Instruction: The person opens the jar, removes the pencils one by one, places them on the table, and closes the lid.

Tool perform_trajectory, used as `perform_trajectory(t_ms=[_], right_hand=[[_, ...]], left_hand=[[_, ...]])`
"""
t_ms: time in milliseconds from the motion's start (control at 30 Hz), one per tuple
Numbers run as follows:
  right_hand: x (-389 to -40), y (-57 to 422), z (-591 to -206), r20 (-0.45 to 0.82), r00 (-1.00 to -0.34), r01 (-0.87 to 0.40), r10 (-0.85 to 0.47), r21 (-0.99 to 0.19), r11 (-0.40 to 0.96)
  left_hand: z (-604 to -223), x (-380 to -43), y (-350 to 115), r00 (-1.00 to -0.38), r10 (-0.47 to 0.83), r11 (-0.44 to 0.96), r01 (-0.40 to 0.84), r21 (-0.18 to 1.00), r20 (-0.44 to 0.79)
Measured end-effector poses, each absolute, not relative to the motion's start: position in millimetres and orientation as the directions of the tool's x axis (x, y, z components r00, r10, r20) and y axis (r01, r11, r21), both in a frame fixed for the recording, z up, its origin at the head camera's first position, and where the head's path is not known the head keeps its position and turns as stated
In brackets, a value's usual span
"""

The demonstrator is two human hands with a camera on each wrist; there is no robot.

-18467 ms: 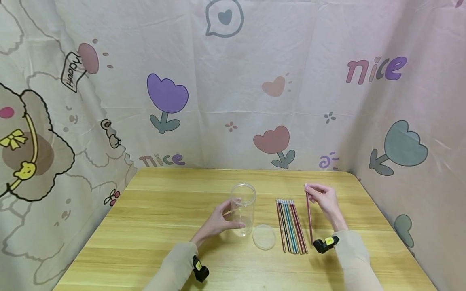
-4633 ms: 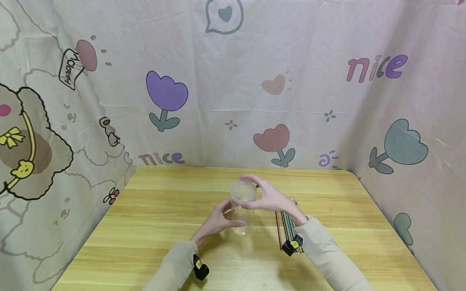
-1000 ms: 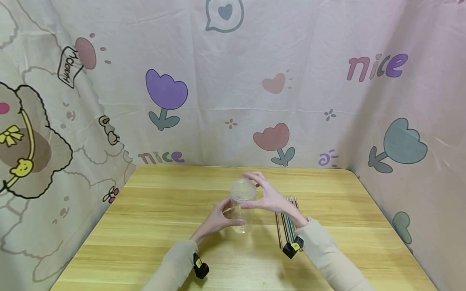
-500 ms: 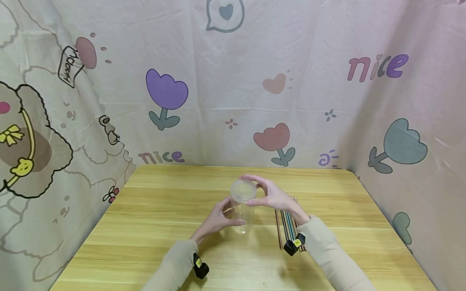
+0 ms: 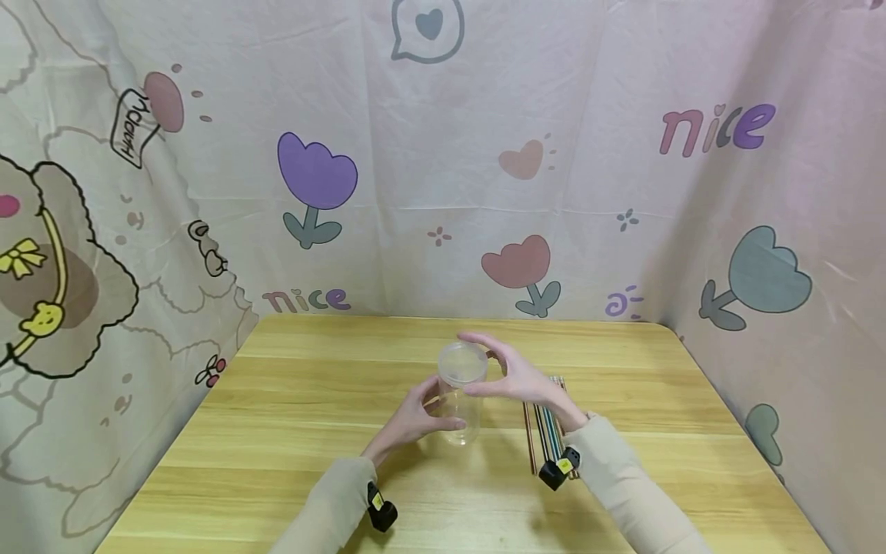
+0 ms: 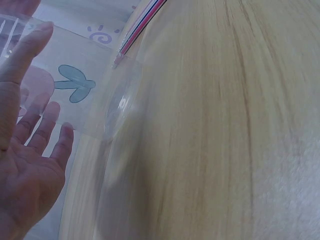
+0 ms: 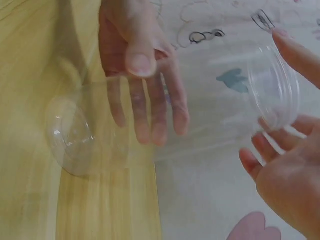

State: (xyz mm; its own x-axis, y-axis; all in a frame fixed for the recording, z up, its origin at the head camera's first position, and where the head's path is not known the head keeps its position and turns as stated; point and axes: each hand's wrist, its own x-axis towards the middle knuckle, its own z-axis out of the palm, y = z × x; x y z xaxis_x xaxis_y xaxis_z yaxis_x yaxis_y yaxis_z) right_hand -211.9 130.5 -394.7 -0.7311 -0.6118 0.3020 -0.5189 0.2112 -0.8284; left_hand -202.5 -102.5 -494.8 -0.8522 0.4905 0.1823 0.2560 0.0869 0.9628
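Note:
A clear plastic jar [image 5: 472,412] stands upright on the table with its round lid [image 5: 461,363] on top. My left hand [image 5: 413,418] grips the jar's body from the left, thumb in front and fingers behind, as the right wrist view also shows through the clear wall [image 7: 135,157]. At the top, my right hand [image 5: 515,375] holds the lid's edge between thumb and fingers. Under my right forearm lies a row of several pencils [image 5: 542,431], red, dark and teal, partly hidden by the wrist. Their ends [image 6: 142,22] show beyond the jar in the left wrist view.
The wooden table [image 5: 311,385] reaches back to a printed cloth [image 5: 415,269], with more cloth along the left and right sides. A small black camera [image 5: 381,510] sits on my left wrist, another [image 5: 557,468] on my right.
Much earlier my right hand held a red pencil and the lid lay on the table; later the lid was on the jar. Within the last second, my right fingers shifted slightly around the lid.

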Motion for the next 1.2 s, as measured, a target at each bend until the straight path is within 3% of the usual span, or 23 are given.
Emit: perform_trajectory(t_ms=[133, 433, 767, 1000, 1200], right_hand=[[-215.3, 135.0, -394.4, 0.307, -0.687, -0.493, -0.658, -0.863, 0.111], [-207.3, 121.4, -398.2, 0.320, -0.803, -0.519, -0.504, -0.790, 0.326], [-209.7, 126.5, -399.2, 0.285, -0.752, -0.494, -0.594, -0.841, 0.222], [-206.6, 120.7, -403.1, 0.316, -0.814, -0.503, -0.487, -0.803, 0.319], [-201.1, 115.5, -403.4, 0.368, -0.821, -0.530, -0.437, -0.776, 0.342]], left_hand=[[-495.0, -202.1, -102.8, -0.852, 0.490, 0.092, 0.261, 0.961, 0.184], [-495.3, -202.9, -103.4, -0.846, 0.496, 0.088, 0.274, 0.958, 0.197], [-495.7, -202.4, -103.4, -0.846, 0.495, 0.088, 0.274, 0.958, 0.197], [-497.0, -203.3, -102.8, -0.851, 0.492, 0.101, 0.264, 0.959, 0.183], [-497.0, -203.1, -102.9, -0.853, 0.488, 0.096, 0.263, 0.960, 0.185]])
